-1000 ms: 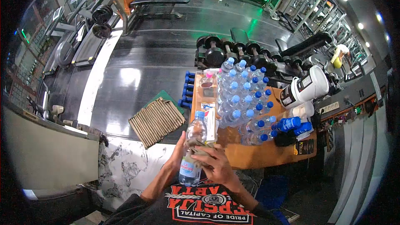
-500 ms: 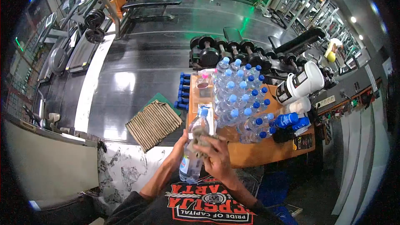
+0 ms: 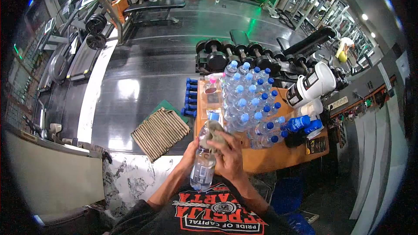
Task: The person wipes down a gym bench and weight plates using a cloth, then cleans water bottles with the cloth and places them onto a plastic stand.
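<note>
A clear plastic water bottle (image 3: pixel 202 172) with a blue cap stands nearly upright, slightly tilted, in front of my chest. My left hand (image 3: pixel 190 152) is wrapped round its left side at mid-height. My right hand (image 3: pixel 228 154) presses a greyish-beige cloth (image 3: pixel 214 135) against the bottle's upper part, fingers bent over the cloth. The cloth hides part of the bottle's shoulder. Just beyond, on the wooden table (image 3: pixel 257 161), stand rows of similar bottles (image 3: pixel 244 104) with light and dark blue caps.
White buckets (image 3: pixel 320 80) and blue containers (image 3: pixel 298 124) are at the table's right side. A clear box (image 3: pixel 211 98) sits at its left edge. Blue dumbbells (image 3: pixel 190 98) and a folded striped cloth (image 3: pixel 160 132) lie left of the table. A rack of black dumbbells (image 3: pixel 215 56) stands behind.
The cloth in my right hand has moved up and a little right along the bottle. The bottle is turned, its label now showing a different side, and held more upright.
</note>
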{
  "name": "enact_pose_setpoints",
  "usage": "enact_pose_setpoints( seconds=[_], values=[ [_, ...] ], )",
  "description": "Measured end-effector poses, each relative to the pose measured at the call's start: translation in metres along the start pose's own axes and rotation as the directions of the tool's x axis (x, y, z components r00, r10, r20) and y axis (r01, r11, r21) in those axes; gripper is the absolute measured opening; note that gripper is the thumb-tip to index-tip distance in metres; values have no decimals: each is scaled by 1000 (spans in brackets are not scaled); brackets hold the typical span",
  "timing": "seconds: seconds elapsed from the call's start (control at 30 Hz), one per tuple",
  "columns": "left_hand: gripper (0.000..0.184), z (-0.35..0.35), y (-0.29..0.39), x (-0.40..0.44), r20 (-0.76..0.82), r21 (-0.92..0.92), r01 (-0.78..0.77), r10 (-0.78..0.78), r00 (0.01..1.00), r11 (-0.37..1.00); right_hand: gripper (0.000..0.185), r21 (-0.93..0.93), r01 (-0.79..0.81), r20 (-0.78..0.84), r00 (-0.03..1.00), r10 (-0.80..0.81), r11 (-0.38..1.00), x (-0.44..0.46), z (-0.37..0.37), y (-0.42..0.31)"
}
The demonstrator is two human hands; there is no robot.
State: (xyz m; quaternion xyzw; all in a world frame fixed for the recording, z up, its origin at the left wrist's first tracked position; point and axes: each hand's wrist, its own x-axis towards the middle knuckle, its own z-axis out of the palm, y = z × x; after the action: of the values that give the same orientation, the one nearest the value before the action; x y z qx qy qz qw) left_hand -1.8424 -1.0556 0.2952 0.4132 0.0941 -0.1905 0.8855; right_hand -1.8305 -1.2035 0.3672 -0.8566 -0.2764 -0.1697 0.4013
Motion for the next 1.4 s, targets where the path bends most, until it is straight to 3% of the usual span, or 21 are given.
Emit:
enact_pose_setpoints(
  seconds=[0.1,0.17,0.23,0.27,0.3,0.37,0.4,0.5,0.53,0.77,0.8,0.83,0.87,0.97,1.03,1.07,1.1,1.17,1.23,1.3,1.4],
  values=[
    [67,-3,11,1,3,-63,9,-9,1000,998,36,134,104,119,986,-120,986,-23,2,3],
    [68,-6,15,9,41,-2,-160,160,986,987,26,137,114,120,984,-130,984,-28,2,3],
    [69,-2,25,8,31,165,-208,206,978,964,16,465,9,-177,981,83,885,-32,11,13],
    [71,2,28,9,15,194,-326,330,944,925,16,469,7,-174,981,85,883,-34,18,14],
    [72,8,32,10,7,226,-439,449,894,870,18,717,-191,-191,871,453,670,-34,27,14],
    [74,24,43,6,-14,226,-503,519,855,834,26,974,-226,110,378,919,-23,-34,42,18],
    [76,33,48,4,-31,187,-570,585,811,800,33,937,-163,348,510,787,-308,-34,48,28],
    [69,50,48,0,-60,49,-626,628,776,778,40,928,-264,372,622,689,-262,-39,66,38],
    [66,52,43,1,-48,133,-633,643,764,763,42,882,-229,432,743,511,-412,-42,67,48],
    [103,34,14,-11,119,539,-531,565,816,654,43,875,-116,427,643,635,-471,-25,43,17],
    [103,32,9,-9,17,465,-505,563,826,727,43,876,-114,425,642,638,-469,-27,47,21],
    [104,29,3,-6,-82,380,-481,547,833,790,42,979,-201,142,593,792,-26,-30,56,28],
    [103,25,0,-5,-85,372,-486,550,831,791,42,862,-296,-185,572,799,412,-24,56,27],
    [100,16,-7,-11,-96,242,-477,510,855,845,45,870,-64,-329,663,672,488,-15,32,21],
    [90,7,-7,-11,-32,261,-482,506,862,837,51,811,-117,-373,651,661,573,-34,31,36],
    [86,8,-4,-11,-42,188,-435,450,892,881,49,612,-94,-410,811,417,785,-23,14,28],
    [82,11,-2,-10,-44,111,-385,391,919,916,47,372,-4,-359,922,148,928,-3,-8,11],
    [72,23,6,-15,-29,85,-345,348,937,935,44,129,-23,24,1000,20,991,18,-28,-20],
    [65,29,12,-16,-65,4,-286,285,956,958,49,151,-41,79,996,30,988,17,-17,-23],
    [59,19,17,-13,-39,-34,-261,259,965,965,51,-112,126,133,985,-110,986,6,-14,-23],
    [61,-6,10,-6,-72,-192,-189,178,981,963,52,-47,209,223,955,-194,977,-16,-19,-28]
  ],
)
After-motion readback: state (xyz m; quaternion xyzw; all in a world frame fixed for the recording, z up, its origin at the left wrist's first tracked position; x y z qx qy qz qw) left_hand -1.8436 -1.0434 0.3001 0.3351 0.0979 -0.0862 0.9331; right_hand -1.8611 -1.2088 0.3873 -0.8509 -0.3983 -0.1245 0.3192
